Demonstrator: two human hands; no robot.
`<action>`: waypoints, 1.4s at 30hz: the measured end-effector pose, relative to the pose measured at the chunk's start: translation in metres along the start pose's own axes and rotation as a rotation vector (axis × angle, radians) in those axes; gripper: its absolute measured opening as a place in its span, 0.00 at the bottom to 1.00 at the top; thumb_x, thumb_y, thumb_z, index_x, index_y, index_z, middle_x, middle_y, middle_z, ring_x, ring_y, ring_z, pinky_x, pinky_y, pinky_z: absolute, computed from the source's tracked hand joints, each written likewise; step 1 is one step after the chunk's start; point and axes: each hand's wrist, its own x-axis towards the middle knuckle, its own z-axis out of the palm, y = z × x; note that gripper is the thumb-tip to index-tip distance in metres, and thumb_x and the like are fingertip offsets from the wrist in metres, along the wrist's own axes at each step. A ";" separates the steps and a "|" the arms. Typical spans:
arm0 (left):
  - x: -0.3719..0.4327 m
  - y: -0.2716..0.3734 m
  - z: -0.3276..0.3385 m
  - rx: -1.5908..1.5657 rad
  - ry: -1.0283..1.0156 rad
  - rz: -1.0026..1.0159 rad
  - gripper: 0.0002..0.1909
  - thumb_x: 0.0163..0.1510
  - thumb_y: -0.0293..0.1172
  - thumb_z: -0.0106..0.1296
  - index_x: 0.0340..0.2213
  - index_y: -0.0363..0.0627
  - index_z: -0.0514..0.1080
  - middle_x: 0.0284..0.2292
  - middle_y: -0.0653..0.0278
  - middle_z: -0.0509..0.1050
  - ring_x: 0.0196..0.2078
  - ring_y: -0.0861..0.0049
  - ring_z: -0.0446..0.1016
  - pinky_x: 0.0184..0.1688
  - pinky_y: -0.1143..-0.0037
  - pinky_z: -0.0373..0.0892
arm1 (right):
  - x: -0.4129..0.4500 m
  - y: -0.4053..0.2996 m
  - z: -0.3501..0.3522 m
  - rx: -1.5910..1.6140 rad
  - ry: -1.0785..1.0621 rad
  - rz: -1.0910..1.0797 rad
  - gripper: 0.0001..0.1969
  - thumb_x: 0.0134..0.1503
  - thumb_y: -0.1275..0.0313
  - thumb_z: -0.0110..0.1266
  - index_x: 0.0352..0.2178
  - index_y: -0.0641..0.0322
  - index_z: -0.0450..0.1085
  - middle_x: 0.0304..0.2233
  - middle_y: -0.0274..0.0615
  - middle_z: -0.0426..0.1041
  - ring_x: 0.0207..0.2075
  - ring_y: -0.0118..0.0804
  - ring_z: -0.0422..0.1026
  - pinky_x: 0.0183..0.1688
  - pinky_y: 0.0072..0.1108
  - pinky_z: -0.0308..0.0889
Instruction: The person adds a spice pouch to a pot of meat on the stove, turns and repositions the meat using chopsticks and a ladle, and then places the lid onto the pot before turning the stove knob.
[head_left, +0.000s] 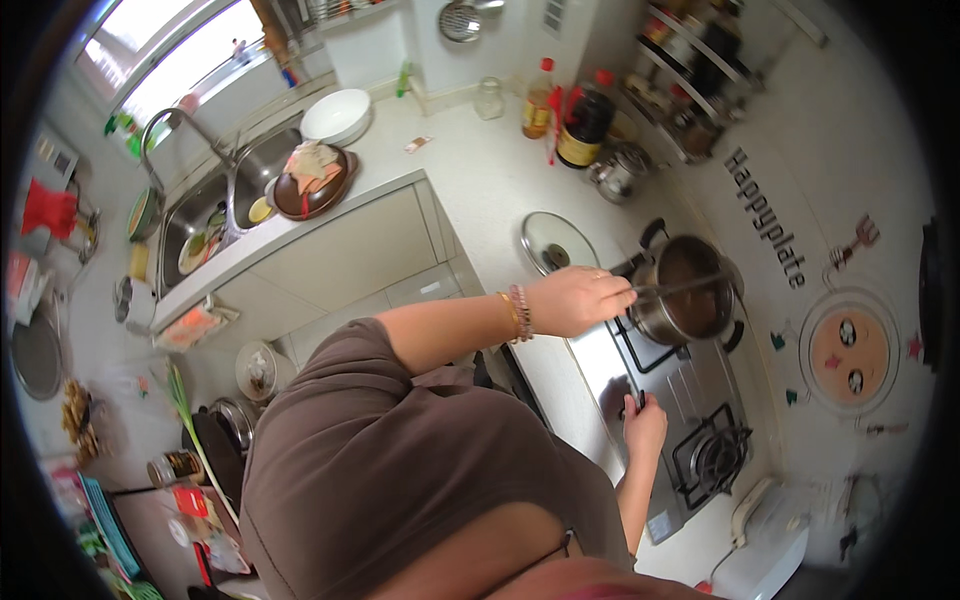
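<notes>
My left hand, with bracelets at the wrist, grips a long thin utensil. It is blurred and reaches across the mouth of a stainless-steel pot. Brown contents show inside the pot, which stands on the far burner of a gas hob. Lower down, over the hob's front edge, my right hand is closed around a small dark object with a light metallic part; its kind cannot be made out. A glass lid rests on the counter beside the pot.
A second burner lies nearer my right arm. Sauce bottles and a metal kettle stand behind the lid. A double sink holds dishes; a brown covered pan and white bowl sit at its edge.
</notes>
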 end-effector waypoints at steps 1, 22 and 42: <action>-0.002 -0.007 0.002 -0.023 0.029 0.013 0.12 0.42 0.24 0.51 0.32 0.33 0.68 0.33 0.55 0.70 0.30 0.66 0.71 0.32 0.74 0.69 | 0.001 -0.004 -0.002 -0.009 -0.001 -0.029 0.16 0.49 0.63 0.53 0.30 0.69 0.69 0.21 0.53 0.71 0.26 0.54 0.70 0.30 0.34 0.65; -0.153 -0.118 -0.164 -2.045 0.667 -1.230 0.14 0.57 0.35 0.39 0.42 0.41 0.62 0.42 0.58 0.69 0.32 0.76 0.70 0.33 0.77 0.65 | 0.116 -0.387 0.023 1.003 -0.286 -0.310 0.11 0.53 0.69 0.51 0.34 0.67 0.66 0.20 0.29 0.67 0.16 0.15 0.55 0.17 0.10 0.50; -0.408 -0.109 -0.379 -0.667 1.248 -1.553 0.10 0.54 0.28 0.44 0.38 0.40 0.67 0.25 0.63 0.72 0.18 0.87 0.65 0.21 0.87 0.64 | 0.106 -0.576 0.065 0.570 -0.766 -0.939 0.10 0.51 0.74 0.52 0.35 0.66 0.68 0.27 0.37 0.70 0.25 0.25 0.65 0.28 0.15 0.62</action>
